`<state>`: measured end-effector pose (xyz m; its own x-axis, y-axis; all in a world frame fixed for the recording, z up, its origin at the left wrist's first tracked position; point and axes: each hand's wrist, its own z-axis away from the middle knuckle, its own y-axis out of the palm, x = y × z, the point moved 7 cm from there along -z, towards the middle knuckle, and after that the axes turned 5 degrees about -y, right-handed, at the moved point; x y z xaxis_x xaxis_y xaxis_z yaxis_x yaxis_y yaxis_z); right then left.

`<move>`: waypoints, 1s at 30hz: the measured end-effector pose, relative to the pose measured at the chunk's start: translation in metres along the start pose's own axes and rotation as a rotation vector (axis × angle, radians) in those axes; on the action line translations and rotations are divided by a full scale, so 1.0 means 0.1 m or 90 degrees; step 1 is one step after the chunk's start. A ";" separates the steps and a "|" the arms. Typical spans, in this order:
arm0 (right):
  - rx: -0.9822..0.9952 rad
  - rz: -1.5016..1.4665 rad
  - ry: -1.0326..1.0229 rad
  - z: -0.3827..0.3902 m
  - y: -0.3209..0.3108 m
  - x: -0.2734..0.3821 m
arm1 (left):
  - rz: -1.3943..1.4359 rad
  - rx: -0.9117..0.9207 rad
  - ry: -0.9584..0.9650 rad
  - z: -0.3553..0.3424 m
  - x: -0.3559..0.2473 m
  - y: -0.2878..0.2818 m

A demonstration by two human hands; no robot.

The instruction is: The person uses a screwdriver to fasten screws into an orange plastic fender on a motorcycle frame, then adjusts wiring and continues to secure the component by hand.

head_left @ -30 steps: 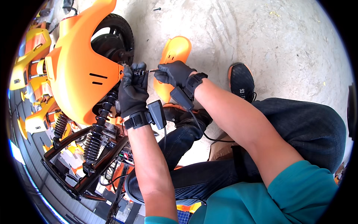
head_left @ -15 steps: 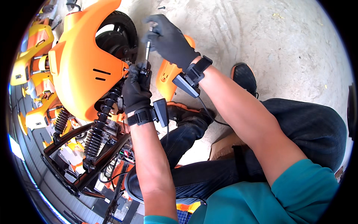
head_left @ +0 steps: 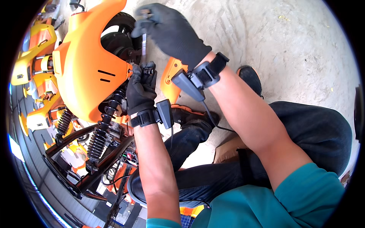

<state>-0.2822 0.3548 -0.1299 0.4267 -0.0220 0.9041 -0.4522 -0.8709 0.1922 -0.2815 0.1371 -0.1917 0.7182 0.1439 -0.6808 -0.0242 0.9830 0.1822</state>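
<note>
My right hand [head_left: 173, 36], in a dark glove, is closed around the handle end of a silver ratchet wrench [head_left: 144, 47], slightly blurred. The wrench's other end reaches down to my gloved left hand [head_left: 140, 91], whose fingers are closed around its dark head. That head sits beside the pointed corner of an orange fender [head_left: 81, 64], where a small metal fastener shows. My left fingers hide how the wrench meets the fastener. Behind the fender is a black-tyred wheel [head_left: 131, 22].
A loose orange panel [head_left: 167, 83] lies on the concrete floor [head_left: 289, 57] by my left shoe. Black coil-spring shocks [head_left: 98, 142] and a black tube frame [head_left: 89, 182] stand left of my left forearm. More orange-yellow vehicles [head_left: 34, 70] line the far left. A cardboard box [head_left: 228, 150] sits under my leg.
My right hand has swung up and left with the wrench handle, toward the wheel. My left hand stays almost in place at the fender corner.
</note>
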 end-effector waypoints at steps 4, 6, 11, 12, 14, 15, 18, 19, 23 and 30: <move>-0.194 -0.302 0.530 0.75 -0.26 -0.99 | 0.006 -0.013 -0.019 -0.06 0.02 -0.05; -0.249 -0.319 0.632 1.16 -0.24 -1.22 | -0.013 0.015 0.014 -0.03 0.01 0.00; -0.263 -0.479 0.745 1.62 0.09 -1.29 | 0.017 -0.035 -0.027 -0.05 0.00 -0.01; -0.282 -0.519 0.798 1.70 0.15 -1.28 | 0.011 -0.042 -0.028 -0.04 0.01 -0.01; -0.288 -0.564 0.860 1.79 0.23 -1.26 | 0.005 -0.037 -0.028 -0.04 0.00 0.00; -0.277 -0.569 0.869 1.83 0.25 -1.26 | 0.005 -0.025 -0.028 -0.04 0.00 0.00; -0.272 -0.569 0.885 1.86 0.32 -1.20 | 0.007 -0.007 -0.025 -0.05 0.00 -0.04; -0.277 -0.577 0.886 1.86 0.33 -1.21 | 0.004 -0.002 -0.026 -0.06 0.00 -0.02; -0.126 -0.446 0.797 1.81 0.31 -1.23 | 0.021 -0.012 -0.034 -0.06 0.01 0.00; -0.116 -0.429 0.770 1.78 0.29 -1.23 | 0.046 0.007 -0.046 -0.07 0.02 -0.04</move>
<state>-0.2082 0.2446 -0.3041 -0.2900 0.8841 0.3663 -0.5675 -0.4671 0.6781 -0.2850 0.1342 -0.1985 0.7627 0.2062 -0.6130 -0.0714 0.9689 0.2371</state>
